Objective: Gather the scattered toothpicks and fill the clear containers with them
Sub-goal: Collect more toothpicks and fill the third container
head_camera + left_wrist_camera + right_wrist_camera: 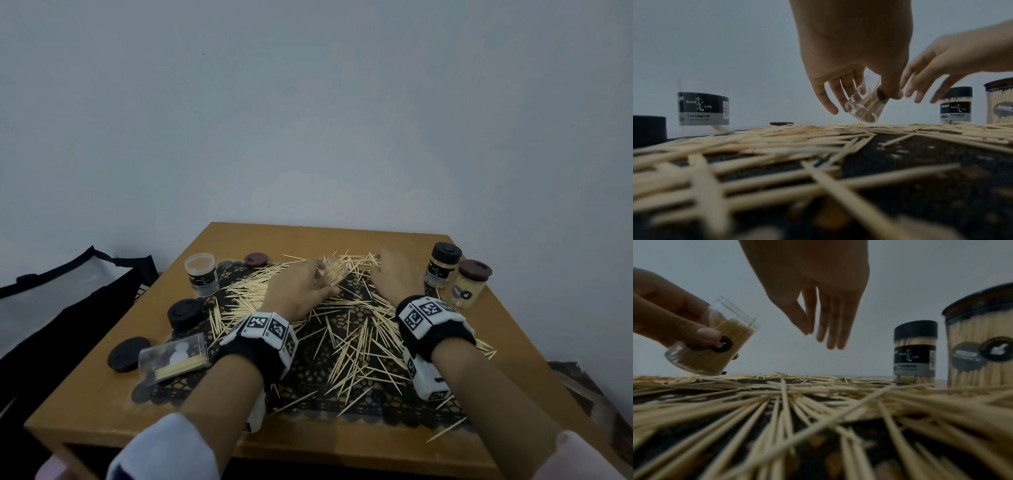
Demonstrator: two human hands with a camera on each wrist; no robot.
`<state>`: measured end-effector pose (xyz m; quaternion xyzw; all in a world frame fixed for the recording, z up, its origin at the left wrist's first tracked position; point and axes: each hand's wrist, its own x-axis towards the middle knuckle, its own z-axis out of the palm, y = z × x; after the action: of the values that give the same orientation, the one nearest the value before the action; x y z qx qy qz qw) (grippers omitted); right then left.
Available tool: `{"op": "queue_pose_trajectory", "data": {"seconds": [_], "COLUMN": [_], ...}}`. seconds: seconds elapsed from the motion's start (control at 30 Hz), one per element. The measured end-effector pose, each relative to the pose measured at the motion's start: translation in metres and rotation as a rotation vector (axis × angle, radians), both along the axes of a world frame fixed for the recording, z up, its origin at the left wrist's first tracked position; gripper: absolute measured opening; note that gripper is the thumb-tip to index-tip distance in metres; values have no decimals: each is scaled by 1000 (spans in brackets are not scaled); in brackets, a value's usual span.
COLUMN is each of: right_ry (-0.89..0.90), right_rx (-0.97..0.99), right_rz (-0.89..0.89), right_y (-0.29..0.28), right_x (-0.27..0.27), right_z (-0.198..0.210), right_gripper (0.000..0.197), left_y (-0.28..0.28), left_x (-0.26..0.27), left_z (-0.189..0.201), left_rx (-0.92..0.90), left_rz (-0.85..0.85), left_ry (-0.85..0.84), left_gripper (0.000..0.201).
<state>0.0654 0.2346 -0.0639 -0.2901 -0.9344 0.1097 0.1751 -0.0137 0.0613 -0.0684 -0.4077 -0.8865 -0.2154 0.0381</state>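
On the left of the wooden table lie two loose black lids, one nearer than the other, and just right of the near one a flat clear packet with a few toothpicks inside. Farther back stands one open clear container, nearly empty, and beyond it a single brown lid.

The scattered toothpicks, too many to count, lie flat across the black lace mat, pointing every way.

At the far middle, the left hand grips one clear container between thumb and curled fingers. It is tilted, open mouth up and toward the right, base low over the pile; the toothpicks packed in it run along its long axis. Whether its base touches the pile is hard to tell.

Just right of it, the right hand hovers above the pile, fingers loosely extended downward, holding nothing.

On the far right stand two capped, full containers side by side: a black-lidded jar and a brown-lidded jar, their toothpicks upright.
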Motion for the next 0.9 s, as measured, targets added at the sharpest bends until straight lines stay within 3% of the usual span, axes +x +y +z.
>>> {"op": "queue_pose_trajectory", "data": {"seconds": [0.1,0.17,0.23,0.37,0.7,0.87,0.9], "right_ry": [-359,-461,-441,-370,-437,-477,-486], "right_rx": [-172,-253,-218,-96,-16,-237,-226], "right_rz": [-130,-152,-138,-118,32,176,186], "right_y": [12,15,14,7,-5,9,12], "right_x": [-5,-6,-5,-1,14,18,19], "right_z": [-14,-18,-16,-7,16,34,35], "right_gripper": [68,81,75,43,17,25,35], "left_y": [0,0,1,1,0,0,0], "left_x": [-1,-2,-2,-3,-1,0,0], "left_z": [-1,-1,-2,-3,0,0,0], "left_rx": [-2,-3,1,3,-6,7,5], "left_rz": [-1,1,2,2,-4,-7,-5], "left_ry": [6,3,-4,-16,-31,-38,-37], "left_gripper": [57,58,58,58,57,56,56]}}
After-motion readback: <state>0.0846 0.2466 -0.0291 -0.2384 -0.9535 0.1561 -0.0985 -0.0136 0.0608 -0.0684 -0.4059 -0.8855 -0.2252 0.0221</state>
